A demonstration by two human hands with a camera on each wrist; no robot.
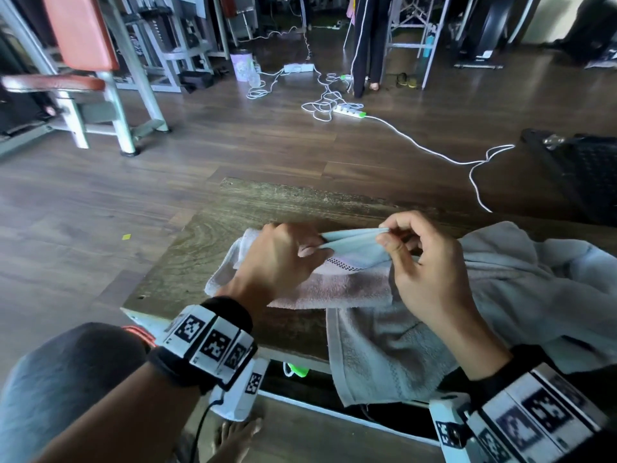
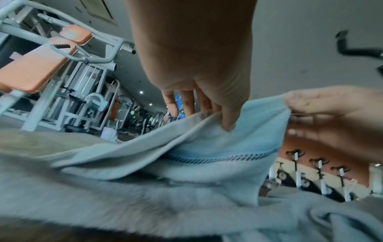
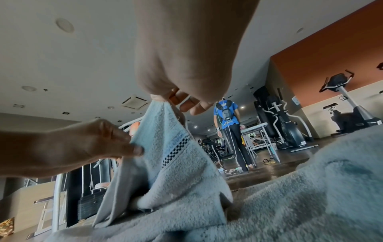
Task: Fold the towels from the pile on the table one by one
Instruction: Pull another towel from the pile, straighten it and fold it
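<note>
A pale blue-grey towel (image 1: 354, 248) with a dark checkered band is lifted at one end above the wooden table (image 1: 213, 228). My left hand (image 1: 283, 259) pinches its edge at the left (image 2: 228, 124). My right hand (image 1: 394, 238) pinches the same edge further right, seen up close in the right wrist view as the towel (image 3: 165, 147) hanging from my fingers (image 3: 163, 98). The rest of this towel lies flat, partly pinkish (image 1: 334, 289). More grey towels (image 1: 521, 282) are heaped at the right, one (image 1: 377, 355) draping over the table's near edge.
The table's far edge (image 1: 300, 192) and left corner (image 1: 133, 302) border a wooden floor. White cables and a power strip (image 1: 347, 111) lie on the floor. A gym machine (image 1: 100, 78) stands far left, a black bag (image 1: 581, 168) at the right. A person (image 3: 228, 127) stands beyond.
</note>
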